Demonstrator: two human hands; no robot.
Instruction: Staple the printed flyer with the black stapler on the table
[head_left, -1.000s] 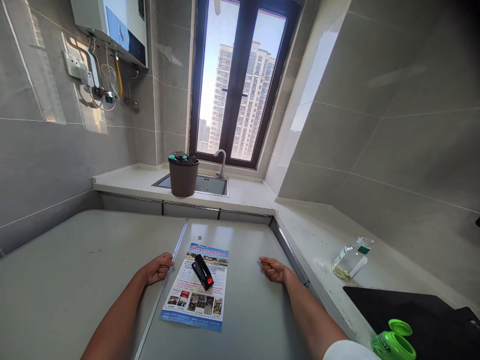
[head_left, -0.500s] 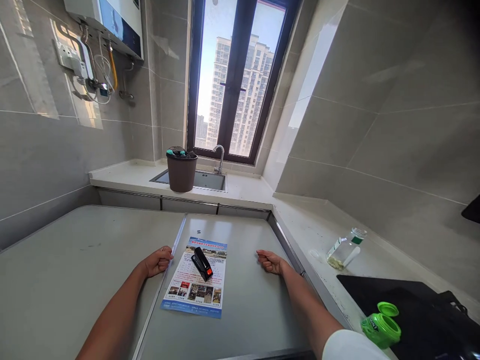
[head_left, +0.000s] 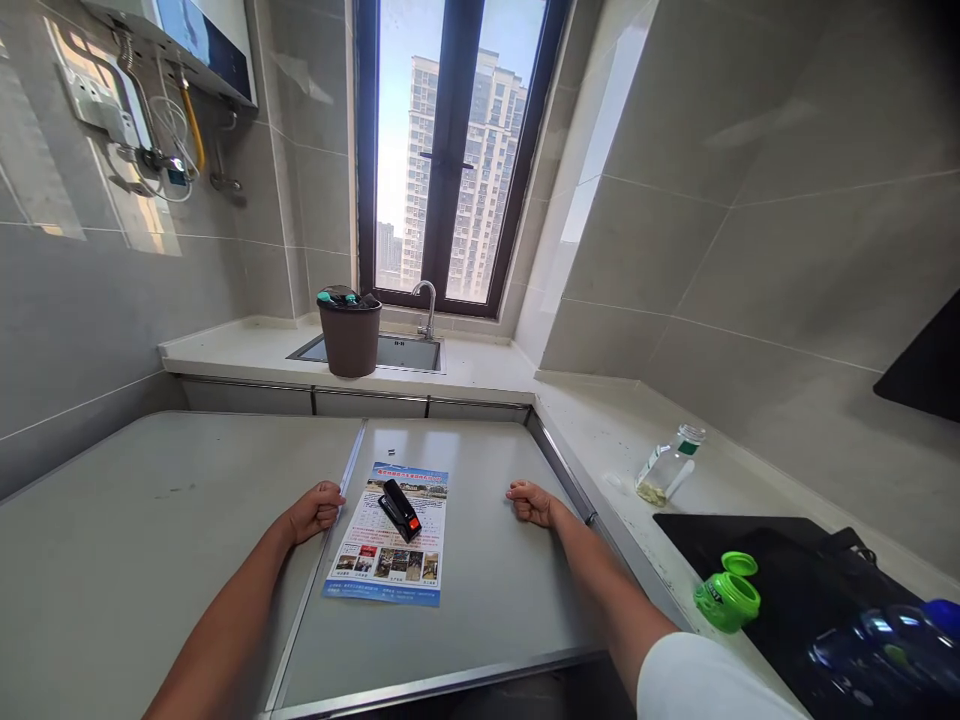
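A black stapler with a red-orange patch at its near end lies slantwise on a printed leaflet. The leaflet is flat on the pale folding table. To its left, near the metal seam, rests my left hand, closed in a loose fist with nothing visible in it. My right hand is also curled shut on the tabletop, right of the leaflet and apart from it. Just beyond the leaflet's far edge are small metallic pieces that look like staples.
A brown bin stands at the front of the sink on the far counter. Along the right counter are a glass jar, an opened green container, a black cooktop and a blue-capped clear bottle.
My view has shifted slightly right and down, bringing the clear bottle and the table's near edge more into sight. Both hands, the stapler and the leaflet keep their places on the table.
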